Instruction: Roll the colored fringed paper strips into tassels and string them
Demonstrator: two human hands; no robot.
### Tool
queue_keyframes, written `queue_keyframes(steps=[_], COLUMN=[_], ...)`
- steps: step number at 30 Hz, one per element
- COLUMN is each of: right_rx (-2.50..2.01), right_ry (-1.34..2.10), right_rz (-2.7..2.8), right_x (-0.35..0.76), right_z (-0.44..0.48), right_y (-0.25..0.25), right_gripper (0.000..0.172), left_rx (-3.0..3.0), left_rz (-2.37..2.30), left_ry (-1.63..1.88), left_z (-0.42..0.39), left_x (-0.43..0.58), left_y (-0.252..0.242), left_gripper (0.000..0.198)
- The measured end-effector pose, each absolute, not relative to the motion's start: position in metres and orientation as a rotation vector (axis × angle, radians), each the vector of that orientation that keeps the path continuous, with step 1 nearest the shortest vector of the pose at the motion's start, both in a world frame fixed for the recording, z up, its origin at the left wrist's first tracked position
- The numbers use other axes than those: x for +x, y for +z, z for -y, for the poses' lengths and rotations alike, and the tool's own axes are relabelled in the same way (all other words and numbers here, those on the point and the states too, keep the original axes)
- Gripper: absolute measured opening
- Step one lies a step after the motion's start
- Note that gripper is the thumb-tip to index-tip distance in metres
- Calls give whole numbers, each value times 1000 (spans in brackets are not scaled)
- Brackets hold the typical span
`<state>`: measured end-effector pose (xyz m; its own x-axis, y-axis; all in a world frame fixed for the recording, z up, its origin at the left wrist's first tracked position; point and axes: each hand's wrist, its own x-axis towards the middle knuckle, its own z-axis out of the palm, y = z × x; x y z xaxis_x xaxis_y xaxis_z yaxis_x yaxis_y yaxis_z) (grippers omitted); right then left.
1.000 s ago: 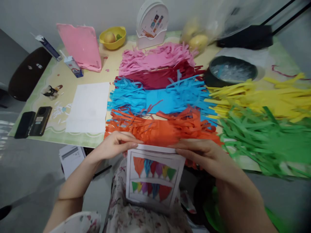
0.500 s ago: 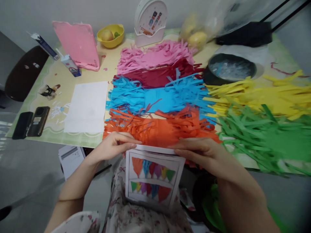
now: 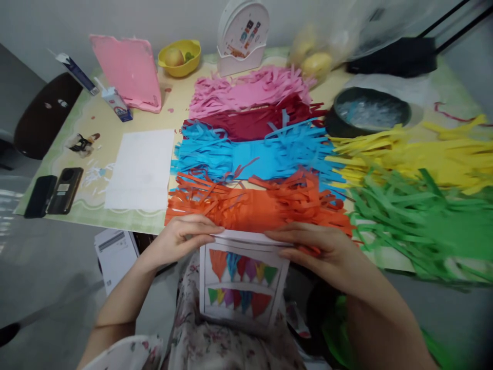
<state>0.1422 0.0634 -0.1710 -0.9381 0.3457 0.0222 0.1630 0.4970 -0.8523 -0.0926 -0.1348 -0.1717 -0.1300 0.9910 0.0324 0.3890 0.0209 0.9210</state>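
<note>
Between my two hands is a white sheet of paper (image 3: 242, 280) printed with two rows of colourful bunting, its top edge folded over in a narrow strip. My left hand (image 3: 185, 237) pinches the top left corner, thumb below and fingers above. At the top right corner my right hand (image 3: 311, 246) grips the same fold. The sheet hangs over my lap at the table's front edge. Just beyond it lies a fringed stack of orange paper (image 3: 262, 208), then fringed blue paper (image 3: 250, 158), dark red paper (image 3: 246, 125) and pink paper (image 3: 250, 92).
Fringed yellow paper (image 3: 435, 156) and green paper (image 3: 450, 221) cover the table's right side. A dark bowl (image 3: 331, 121) holds clear plastic. Left are a white sheet (image 3: 140, 172), two phones (image 3: 65, 190), a drink carton (image 3: 117, 105) and a pink tablet case (image 3: 129, 72). A yellow basket (image 3: 180, 67) holds fruit.
The view has shifted slightly. My right hand's fingers have slid a little inward along the folded top edge, the thumb now lower on the sheet. Both hands keep their hold.
</note>
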Motion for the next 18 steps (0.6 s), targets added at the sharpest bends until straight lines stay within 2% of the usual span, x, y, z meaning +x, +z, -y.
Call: queue_keyframes(steps=[4,9,15,18], right_rx=[-414,-107,305,388], right_ry=[1406,1277,1186,1194], right_rz=[2553,2545,2520,2579], right_x=[126,93,63,38], right_z=[-51,-30,6,12], right_y=[-160,-143,-135,-132], right_gripper=[23,25,45,33], left_rx=[1405,1473,1737,1729], left_rz=[-1732,-1801,-2010,-2080], left_ry=[1164,1288,1310,1203], left_z=[139,155,218,268], left_x=[-91,-81,-84,-108], left_y=[-163,-146,-126,-111], left_gripper=[19,19,23,32])
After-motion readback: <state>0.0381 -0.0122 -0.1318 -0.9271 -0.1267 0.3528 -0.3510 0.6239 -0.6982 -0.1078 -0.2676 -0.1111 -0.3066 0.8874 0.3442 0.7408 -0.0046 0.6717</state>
